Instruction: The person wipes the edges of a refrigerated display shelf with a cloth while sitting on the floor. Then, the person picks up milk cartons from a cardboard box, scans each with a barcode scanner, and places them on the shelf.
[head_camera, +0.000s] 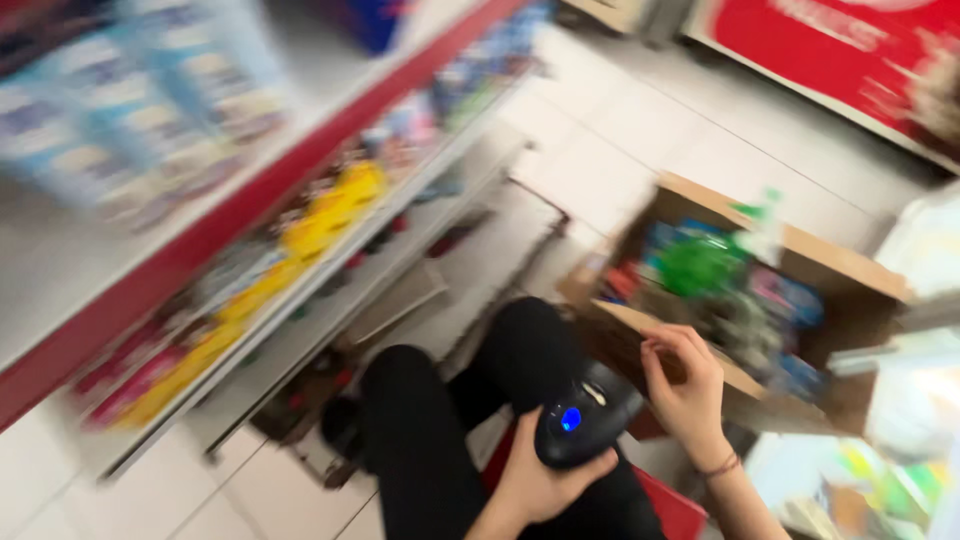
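The shelf (200, 240) on the left is blurry, so its packets are hard to make out. The left hand (535, 485) has a tight grip on a black scanner (585, 420) above the knees. The right hand (685, 385) touches the cardboard box (840, 265), fingers loosely curled, holding nothing

A black handheld scanner (583, 425) with a rounded head sits in the left hand (540, 485), above the person's black-clad knees. A small blue light glows on its upper face, and the head tilts toward the open brown cardboard box (850, 275). The right hand (685, 385) rests just beside the scanner's head, its fingers (665, 345) curled at the box's near flap. The view is blurred.
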